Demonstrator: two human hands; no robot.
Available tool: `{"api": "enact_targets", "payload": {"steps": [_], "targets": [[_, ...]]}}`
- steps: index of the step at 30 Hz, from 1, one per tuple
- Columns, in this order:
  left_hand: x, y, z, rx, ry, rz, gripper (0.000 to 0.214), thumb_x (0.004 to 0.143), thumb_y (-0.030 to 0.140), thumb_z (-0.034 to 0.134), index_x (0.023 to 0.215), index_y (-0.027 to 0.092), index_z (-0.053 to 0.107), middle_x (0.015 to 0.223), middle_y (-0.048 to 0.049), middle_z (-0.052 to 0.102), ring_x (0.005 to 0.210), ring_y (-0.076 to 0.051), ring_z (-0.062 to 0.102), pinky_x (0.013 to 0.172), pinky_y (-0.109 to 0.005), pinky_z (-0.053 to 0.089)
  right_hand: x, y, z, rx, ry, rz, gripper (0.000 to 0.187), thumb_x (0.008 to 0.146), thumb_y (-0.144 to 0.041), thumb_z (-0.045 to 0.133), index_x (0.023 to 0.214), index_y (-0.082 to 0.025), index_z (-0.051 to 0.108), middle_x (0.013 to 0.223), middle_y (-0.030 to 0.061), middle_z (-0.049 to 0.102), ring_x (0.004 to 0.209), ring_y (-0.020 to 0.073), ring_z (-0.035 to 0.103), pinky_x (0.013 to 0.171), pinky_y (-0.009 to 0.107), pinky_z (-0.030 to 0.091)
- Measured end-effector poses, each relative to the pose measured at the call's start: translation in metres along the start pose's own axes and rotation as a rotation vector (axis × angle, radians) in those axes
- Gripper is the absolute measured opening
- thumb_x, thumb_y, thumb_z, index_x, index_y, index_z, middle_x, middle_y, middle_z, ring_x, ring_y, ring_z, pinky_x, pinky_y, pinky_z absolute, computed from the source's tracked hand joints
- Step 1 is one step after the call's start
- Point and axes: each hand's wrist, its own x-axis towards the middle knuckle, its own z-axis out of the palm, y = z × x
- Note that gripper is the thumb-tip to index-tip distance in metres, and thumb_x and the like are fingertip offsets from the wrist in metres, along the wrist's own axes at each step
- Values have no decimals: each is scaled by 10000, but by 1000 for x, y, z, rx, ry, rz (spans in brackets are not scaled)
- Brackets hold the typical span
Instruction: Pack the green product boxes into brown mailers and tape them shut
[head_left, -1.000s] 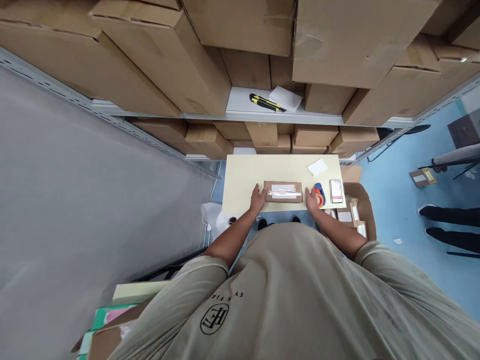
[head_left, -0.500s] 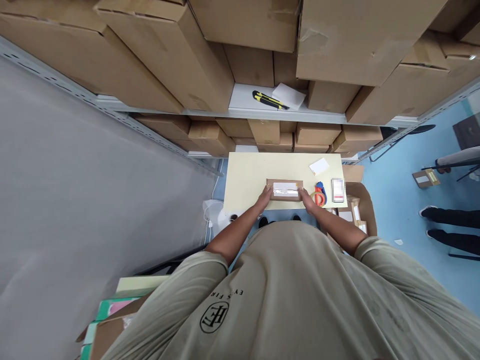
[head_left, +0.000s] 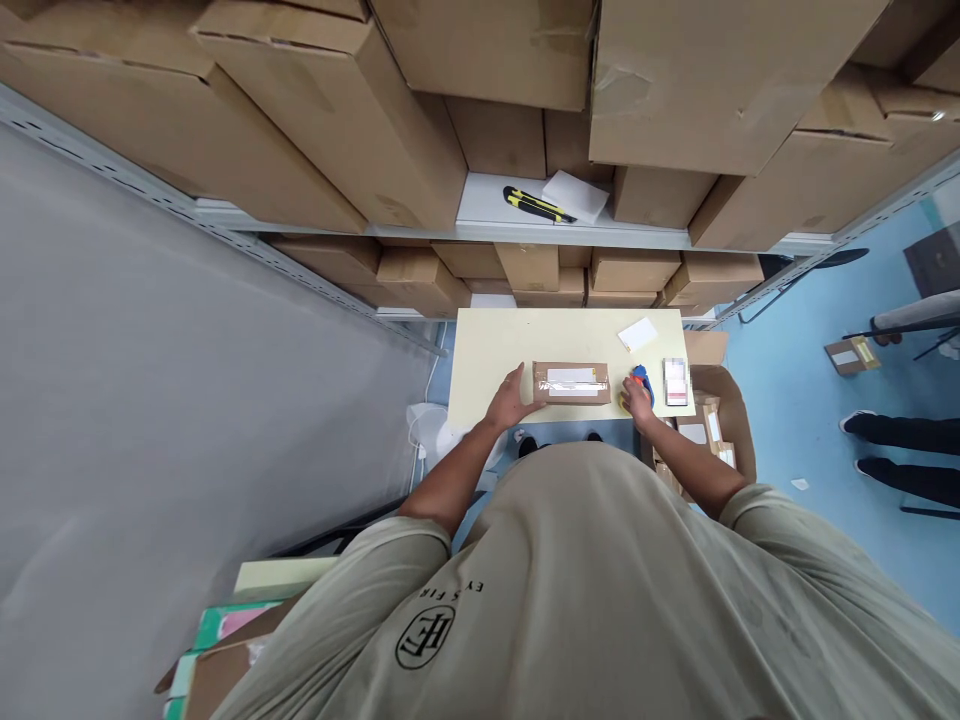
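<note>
A small brown cardboard box (head_left: 571, 398) lies flat on the pale yellow table (head_left: 491, 335), with a white label on top and a strip of clear tape across it. My left hand (head_left: 510, 402) is just left of the box, thumb and fingers spread, the thumb near its lower left corner. To the right of the box, my right hand (head_left: 637, 400) is closed over a blue and orange tape dispenser (head_left: 642, 375), which it partly hides.
Right of the dispenser lies a phone-like device (head_left: 675, 381), with a white card (head_left: 637, 334) behind. Boxes crowd the shelf (head_left: 652, 236) above, where a utility knife (head_left: 536, 204) rests. An open carton (head_left: 739, 425) of parcels stands right of the table.
Both hands have let go of the box, which stays on the table. My left hand has opened slightly to the left, and my right hand has moved right onto the tape dispenser.
</note>
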Motion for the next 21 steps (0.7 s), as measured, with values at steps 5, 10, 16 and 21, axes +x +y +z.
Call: {"api": "enact_targets", "payload": {"steps": [5, 10, 16, 21], "targets": [[13, 9, -4, 228, -179, 239, 1480, 655, 509, 1057, 1842, 189, 234, 1913, -241, 153, 1765, -480, 195, 1423, -591, 264, -4, 9, 8, -62, -169, 31, 942, 752, -327, 774, 1667, -317, 549, 1789, 116, 513, 1610, 352, 552, 1328, 557, 465], [39, 20, 5, 166, -184, 227, 1334, 599, 316, 1035, 1765, 157, 407, 1829, -251, 326, 1693, -486, 354, 1407, -577, 324, -6, 7, 20, -140, -273, -68, 931, 773, -306, 777, 1668, -326, 518, 1655, 97, 658, 1496, 325, 653, 1306, 564, 495], [69, 18, -1, 21, -149, 103, 988, 652, 356, 987, 1571, 227, 646, 1573, -148, 573, 1514, -379, 559, 1351, -510, 430, 5, -11, 25, -214, -161, -112, 756, 878, -411, 740, 1602, -294, 555, 1500, 99, 748, 1338, 298, 744, 1178, 498, 603], [77, 22, 11, 43, -50, -61, 979, 842, 391, 878, 1712, 155, 496, 1654, -214, 529, 1641, -407, 421, 1391, -511, 339, 7, -21, 27, -359, -117, -122, 741, 932, -409, 736, 1630, -266, 535, 1561, 139, 701, 1421, 309, 689, 1209, 490, 575]]}}
